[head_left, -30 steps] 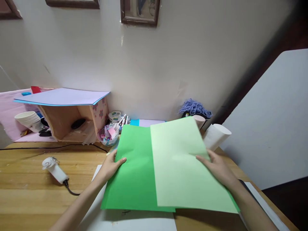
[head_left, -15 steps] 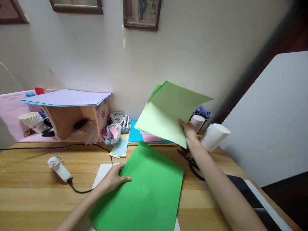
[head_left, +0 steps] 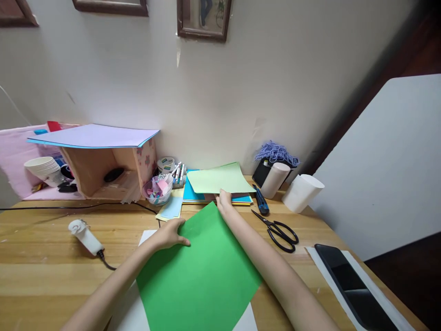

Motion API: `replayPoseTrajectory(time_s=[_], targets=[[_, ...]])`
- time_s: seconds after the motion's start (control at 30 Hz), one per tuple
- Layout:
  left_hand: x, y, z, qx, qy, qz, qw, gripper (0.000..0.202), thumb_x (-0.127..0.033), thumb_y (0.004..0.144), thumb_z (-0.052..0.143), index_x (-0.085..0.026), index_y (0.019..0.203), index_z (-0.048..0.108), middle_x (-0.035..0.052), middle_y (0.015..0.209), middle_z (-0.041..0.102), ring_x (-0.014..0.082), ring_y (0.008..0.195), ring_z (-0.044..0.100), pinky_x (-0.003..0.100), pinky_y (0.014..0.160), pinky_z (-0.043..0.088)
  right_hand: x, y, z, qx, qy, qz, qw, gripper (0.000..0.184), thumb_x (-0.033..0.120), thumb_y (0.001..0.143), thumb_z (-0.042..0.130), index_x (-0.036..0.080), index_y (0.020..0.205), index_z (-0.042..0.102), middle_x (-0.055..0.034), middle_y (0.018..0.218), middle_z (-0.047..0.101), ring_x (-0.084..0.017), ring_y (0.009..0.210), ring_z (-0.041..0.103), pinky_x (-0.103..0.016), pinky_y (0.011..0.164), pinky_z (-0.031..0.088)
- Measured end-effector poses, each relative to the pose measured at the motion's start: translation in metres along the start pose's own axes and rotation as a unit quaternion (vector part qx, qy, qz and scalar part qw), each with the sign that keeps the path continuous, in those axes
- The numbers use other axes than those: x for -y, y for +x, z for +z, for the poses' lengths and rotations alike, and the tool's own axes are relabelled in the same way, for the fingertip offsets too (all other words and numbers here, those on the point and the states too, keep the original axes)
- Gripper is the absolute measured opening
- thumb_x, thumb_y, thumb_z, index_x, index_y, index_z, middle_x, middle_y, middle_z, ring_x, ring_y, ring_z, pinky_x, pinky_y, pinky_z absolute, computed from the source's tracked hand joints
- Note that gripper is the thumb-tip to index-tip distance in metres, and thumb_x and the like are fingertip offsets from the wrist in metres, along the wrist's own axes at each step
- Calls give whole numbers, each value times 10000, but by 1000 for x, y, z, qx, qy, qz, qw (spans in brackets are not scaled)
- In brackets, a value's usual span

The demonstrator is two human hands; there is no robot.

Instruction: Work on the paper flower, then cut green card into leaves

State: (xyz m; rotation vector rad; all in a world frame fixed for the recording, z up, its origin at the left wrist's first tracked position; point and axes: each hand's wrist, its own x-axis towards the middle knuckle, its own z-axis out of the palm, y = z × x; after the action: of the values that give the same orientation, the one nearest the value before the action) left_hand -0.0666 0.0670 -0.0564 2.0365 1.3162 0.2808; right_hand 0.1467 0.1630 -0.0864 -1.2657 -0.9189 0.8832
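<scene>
My left hand point(head_left: 172, 234) grips the upper left edge of a dark green sheet of paper point(head_left: 200, 271), thumb on top and fingers along the edge. The sheet lies tilted over white paper point(head_left: 129, 310) in front of me. Farther back, my right hand point(head_left: 223, 201) pinches the front edge of light green paper point(head_left: 220, 179). That paper rests on a pile of coloured sheets, with a blue sheet point(head_left: 190, 195) showing beneath. My right forearm passes over the right side of the dark green sheet.
Black scissors point(head_left: 277, 231) and a blue utility knife point(head_left: 261, 201) lie to the right. Beyond are white rolls point(head_left: 303, 193) and a phone-like black slab point(head_left: 351, 285). A white corded tool point(head_left: 86, 236), a bowl of scraps point(head_left: 158, 192) and an open box point(head_left: 146, 170) stand left.
My right hand has brought the light green paper down and left onto the coloured pile. My left hand has shifted the dark green sheet slightly. The scissors and knife are now uncovered.
</scene>
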Motion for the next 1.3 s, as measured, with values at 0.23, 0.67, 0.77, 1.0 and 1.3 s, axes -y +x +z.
replayPoseTrajectory(time_s=[0.23, 0.67, 0.77, 1.0, 1.3], targets=[[-4, 9, -12, 9, -65, 118, 991, 541, -385, 567, 711, -211, 1063, 581, 22, 1061, 630, 242, 955, 553, 305, 834, 409, 38, -37, -66, 105, -74, 61, 990, 189, 332, 716, 625, 156, 785, 629, -73, 857, 655, -183, 828, 604, -317, 782, 481], [-81, 90, -32, -269, 162, 201, 928, 442, -270, 723, 629, -167, 1126, 478, 99, 1039, 573, 256, 985, 523, 372, 852, 404, 35, -52, -178, 124, -116, 81, 982, 378, 434, 601, 688, 146, 840, 633, -94, 847, 697, -231, 736, 649, -320, 640, 510], [-97, 85, -19, -368, 169, 209, 890, 351, -256, 810, 514, -135, 1131, 440, 132, 1080, 517, 254, 1037, 483, 387, 878, 393, 30, -19, -176, 82, -137, 63, 985, 323, 437, 610, 661, 144, 742, 627, -89, 717, 689, -226, 674, 642, -311, 595, 500], [-47, 6, 38, -208, 170, 205, 941, 254, -227, 852, 409, -180, 1100, 442, 108, 1135, 491, 234, 1047, 479, 390, 869, 409, 27, 43, -158, 14, -276, -10, 961, 285, 404, 642, 589, 171, 490, 524, -11, 486, 571, -201, 598, 563, -271, 553, 410], [25, -72, 24, -200, 161, 90, 962, 219, -281, 888, 323, -207, 1009, 490, 94, 1047, 534, 230, 965, 507, 374, 829, 399, 17, 50, -147, -111, -401, -98, 904, 262, 353, 703, 521, 138, 807, 630, -127, 862, 666, -232, 787, 566, -302, 699, 394]])
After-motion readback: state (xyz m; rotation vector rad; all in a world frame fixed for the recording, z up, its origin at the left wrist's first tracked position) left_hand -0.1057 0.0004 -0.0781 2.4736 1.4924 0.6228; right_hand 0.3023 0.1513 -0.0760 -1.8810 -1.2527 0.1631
